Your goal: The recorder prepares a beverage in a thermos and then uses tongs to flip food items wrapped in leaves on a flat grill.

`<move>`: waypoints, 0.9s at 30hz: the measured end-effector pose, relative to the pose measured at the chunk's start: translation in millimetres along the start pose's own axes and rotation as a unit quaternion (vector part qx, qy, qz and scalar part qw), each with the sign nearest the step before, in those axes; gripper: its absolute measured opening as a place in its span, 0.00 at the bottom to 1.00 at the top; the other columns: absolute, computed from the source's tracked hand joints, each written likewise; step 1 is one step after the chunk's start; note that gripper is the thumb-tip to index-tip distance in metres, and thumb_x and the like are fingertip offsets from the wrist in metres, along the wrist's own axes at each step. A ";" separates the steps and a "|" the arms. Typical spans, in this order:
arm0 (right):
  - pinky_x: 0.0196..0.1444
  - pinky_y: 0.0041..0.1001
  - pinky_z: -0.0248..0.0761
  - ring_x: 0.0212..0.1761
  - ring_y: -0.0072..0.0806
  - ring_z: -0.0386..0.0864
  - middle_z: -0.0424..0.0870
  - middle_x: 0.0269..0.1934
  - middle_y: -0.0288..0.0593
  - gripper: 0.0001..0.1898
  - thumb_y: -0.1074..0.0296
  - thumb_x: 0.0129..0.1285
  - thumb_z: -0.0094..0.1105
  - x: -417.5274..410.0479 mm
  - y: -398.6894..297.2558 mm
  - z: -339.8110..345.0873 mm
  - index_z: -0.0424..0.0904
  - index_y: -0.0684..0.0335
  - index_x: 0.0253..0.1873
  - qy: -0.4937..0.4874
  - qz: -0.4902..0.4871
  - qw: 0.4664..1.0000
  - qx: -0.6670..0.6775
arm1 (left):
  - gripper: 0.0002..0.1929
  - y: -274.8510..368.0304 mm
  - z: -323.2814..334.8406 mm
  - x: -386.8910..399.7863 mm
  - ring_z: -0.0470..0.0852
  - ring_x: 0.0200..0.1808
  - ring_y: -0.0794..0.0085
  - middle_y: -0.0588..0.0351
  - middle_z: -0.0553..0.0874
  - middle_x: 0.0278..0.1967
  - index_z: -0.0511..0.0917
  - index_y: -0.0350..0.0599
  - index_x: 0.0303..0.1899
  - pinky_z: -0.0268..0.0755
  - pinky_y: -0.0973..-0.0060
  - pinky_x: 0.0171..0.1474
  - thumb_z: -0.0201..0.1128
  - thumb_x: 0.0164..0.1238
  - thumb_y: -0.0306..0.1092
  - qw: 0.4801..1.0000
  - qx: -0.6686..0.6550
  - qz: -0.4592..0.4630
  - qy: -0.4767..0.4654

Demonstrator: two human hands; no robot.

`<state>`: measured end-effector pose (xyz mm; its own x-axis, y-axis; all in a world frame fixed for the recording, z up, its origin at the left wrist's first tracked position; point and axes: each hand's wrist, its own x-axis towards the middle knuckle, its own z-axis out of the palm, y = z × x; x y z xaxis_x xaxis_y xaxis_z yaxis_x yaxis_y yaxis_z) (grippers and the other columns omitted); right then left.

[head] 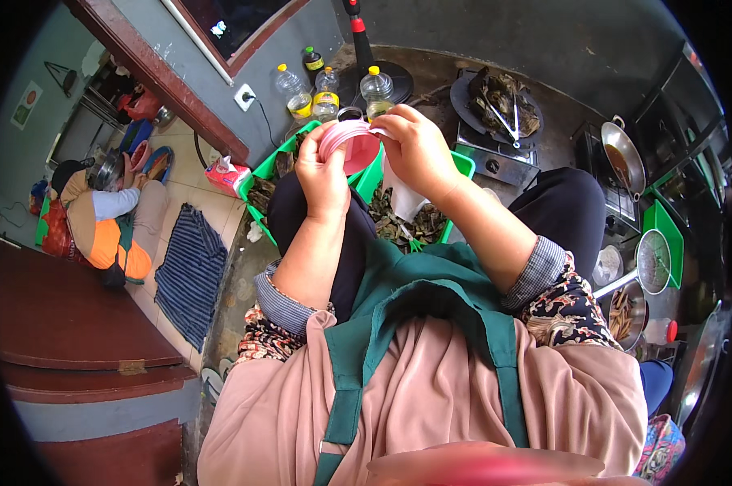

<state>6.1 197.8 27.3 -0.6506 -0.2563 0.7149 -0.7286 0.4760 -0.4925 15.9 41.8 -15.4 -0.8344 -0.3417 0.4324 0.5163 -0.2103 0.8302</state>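
My left hand (324, 179) grips a round pink plastic container (361, 159) by its ridged rim, tilting its hollow inside towards me. At the rim's right side, my right hand (419, 149) pinches a white tissue (402, 197), which hangs below the palm. Both hands are raised over two green plastic baskets. The left basket (257, 209) holds dark leaf-wrapped packets. Scraps of charred leaf (417, 226) fill the right basket (465, 163), partly hidden by my arm and the tissue. A green-handled utensil (415, 245) lies among them.
Charred leaf packets and metal tongs (504, 121) lie on a round griddle over a gas stove (493, 161). A wok (622, 155) with brown liquid is farther right. Oil bottles (377, 91) and a tissue pack (227, 175) stand ahead. Another person (107, 219) sits beyond the doorway.
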 end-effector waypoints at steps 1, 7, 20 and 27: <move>0.46 0.37 0.77 0.42 0.47 0.82 0.82 0.41 0.50 0.11 0.78 0.55 0.62 -1.2 1.4 -0.2 0.83 0.66 0.44 -0.002 0.007 1.000 -0.002 | 0.13 0.0 -0.2 -0.2 0.83 0.48 0.71 0.53 0.83 0.48 0.76 0.34 0.53 0.76 0.74 0.56 0.59 0.68 0.19 1.000 -0.006 -0.005 0.006; 0.45 0.39 0.75 0.41 0.48 0.81 0.82 0.38 0.50 0.06 0.74 0.58 0.61 -19.9 22.4 7.6 0.85 0.63 0.39 -0.106 0.055 0.993 0.006 | 0.14 -1.9 -3.8 7.4 0.83 0.49 0.70 0.53 0.83 0.49 0.76 0.35 0.53 0.76 0.73 0.56 0.60 0.67 0.20 0.994 -0.102 -0.032 0.024; 0.47 0.31 0.75 0.42 0.36 0.84 0.85 0.39 0.48 0.09 0.72 0.59 0.65 -1.5 27.8 -16.8 0.84 0.65 0.45 -0.008 0.116 0.992 0.042 | 0.17 -6.5 -0.4 14.4 0.77 0.61 0.58 0.46 0.78 0.58 0.72 0.37 0.60 0.70 0.59 0.65 0.54 0.75 0.30 0.962 -0.221 -0.157 -0.029; 0.35 0.28 0.73 0.30 0.25 0.79 0.83 0.30 0.42 0.12 0.65 0.57 0.71 24.3 28.2 -48.6 0.79 0.64 0.40 -0.020 0.161 0.985 0.057 | 0.25 -4.0 8.4 23.6 0.72 0.64 0.41 0.38 0.70 0.63 0.62 0.38 0.66 0.68 0.32 0.61 0.55 0.70 0.32 0.922 -0.304 -0.237 -0.039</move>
<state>-19.9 246.0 54.9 -0.8579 -0.1418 0.4939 -0.5016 0.4401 -0.7448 -7.5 42.3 -5.6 -0.9931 -0.0165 0.1157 0.0822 -0.8021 0.5915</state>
